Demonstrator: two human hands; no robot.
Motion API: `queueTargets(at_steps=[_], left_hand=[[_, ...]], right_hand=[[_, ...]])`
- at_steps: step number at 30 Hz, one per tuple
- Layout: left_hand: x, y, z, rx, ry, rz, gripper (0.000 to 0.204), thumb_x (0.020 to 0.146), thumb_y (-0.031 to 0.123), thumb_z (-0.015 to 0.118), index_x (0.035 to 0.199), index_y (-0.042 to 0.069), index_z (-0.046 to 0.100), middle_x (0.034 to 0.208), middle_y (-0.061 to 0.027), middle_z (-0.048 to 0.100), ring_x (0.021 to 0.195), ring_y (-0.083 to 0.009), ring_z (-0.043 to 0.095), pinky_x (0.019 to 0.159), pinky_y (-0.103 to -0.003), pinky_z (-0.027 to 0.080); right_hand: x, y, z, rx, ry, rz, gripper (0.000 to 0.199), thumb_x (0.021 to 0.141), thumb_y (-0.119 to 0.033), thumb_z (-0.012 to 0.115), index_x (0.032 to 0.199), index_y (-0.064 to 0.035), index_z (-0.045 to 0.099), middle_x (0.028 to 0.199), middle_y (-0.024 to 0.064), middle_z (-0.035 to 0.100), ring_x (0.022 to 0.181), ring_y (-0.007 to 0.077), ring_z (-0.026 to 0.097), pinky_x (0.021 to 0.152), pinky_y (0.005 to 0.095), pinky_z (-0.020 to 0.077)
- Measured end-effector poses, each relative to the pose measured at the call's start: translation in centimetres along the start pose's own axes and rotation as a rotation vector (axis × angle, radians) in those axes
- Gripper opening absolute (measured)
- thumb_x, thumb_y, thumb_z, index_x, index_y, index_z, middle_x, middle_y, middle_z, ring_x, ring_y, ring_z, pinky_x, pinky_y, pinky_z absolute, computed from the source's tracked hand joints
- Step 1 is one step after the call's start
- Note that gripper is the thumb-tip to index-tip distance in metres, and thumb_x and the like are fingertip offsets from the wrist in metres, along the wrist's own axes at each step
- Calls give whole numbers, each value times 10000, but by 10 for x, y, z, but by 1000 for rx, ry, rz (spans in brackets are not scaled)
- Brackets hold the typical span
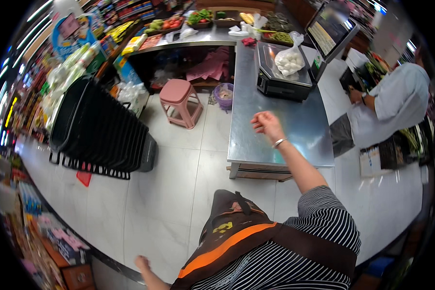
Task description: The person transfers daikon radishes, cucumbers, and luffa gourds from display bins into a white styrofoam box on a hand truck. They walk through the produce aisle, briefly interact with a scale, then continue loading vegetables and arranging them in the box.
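Right hand over the steel desk, fingers loosely curled, slightly apart, nothing visible in them; can't tell if it touches the top. Knotted clear bag of white round items sits on the scale, between 12 and 1 o'clock from that hand, well clear of the fingers. Scale body is nearer, at 1 o'clock, display beyond it. Purple bin on the floor at 10 o'clock, pink stool past it. Left hand low over the floor tiles, 7 to 8 o'clock from the right one, blurred; can't tell whether fingers are together. Stacked black baskets at 11 to 12 o'clock from it.
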State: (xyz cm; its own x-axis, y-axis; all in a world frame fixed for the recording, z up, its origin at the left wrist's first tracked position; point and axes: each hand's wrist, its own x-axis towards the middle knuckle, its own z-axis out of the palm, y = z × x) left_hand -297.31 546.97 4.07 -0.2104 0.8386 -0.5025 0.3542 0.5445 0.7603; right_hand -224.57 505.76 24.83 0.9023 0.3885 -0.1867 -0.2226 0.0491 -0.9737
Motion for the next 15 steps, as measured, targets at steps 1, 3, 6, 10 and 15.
queueTargets(at_steps=[1,3,6,10,15], left_hand=[[42,44,11,301,-111,377,151,809,160,469,664,124,440,612,-16,451,516,-114,425,408,-284,301],[97,136,32,-133,-95,194,278,880,244,517,1103,79,514,1023,-75,572,912,-208,559,722,-383,457],[95,279,191,-135,-323,322,434,900,275,537,1297,134,435,1256,-81,515,1089,-219,526,900,-387,421],[100,326,347,139,-725,608,274,859,229,623,1096,114,545,918,-23,605,745,-136,583,617,-270,463],[43,325,463,417,-888,211,315,899,240,594,1175,95,547,1017,-18,614,827,-173,628,661,-317,501]], right_hand=[[20,-14,-4,35,57,-38,202,960,-236,461,1022,-69,556,903,61,645,710,116,595,603,248,493],[20,-20,-17,95,232,-88,194,963,-224,458,1023,-69,558,889,55,641,693,106,583,589,241,484],[58,-47,-76,70,534,-90,159,948,-185,476,1019,-67,556,901,49,637,687,95,581,568,232,493],[163,-45,-127,-280,766,-91,550,773,-309,719,1134,56,521,997,126,635,808,197,612,700,316,529],[275,-57,-137,-615,1101,-148,1221,527,-490,835,1349,141,188,1358,305,340,1289,385,334,1076,378,285]])
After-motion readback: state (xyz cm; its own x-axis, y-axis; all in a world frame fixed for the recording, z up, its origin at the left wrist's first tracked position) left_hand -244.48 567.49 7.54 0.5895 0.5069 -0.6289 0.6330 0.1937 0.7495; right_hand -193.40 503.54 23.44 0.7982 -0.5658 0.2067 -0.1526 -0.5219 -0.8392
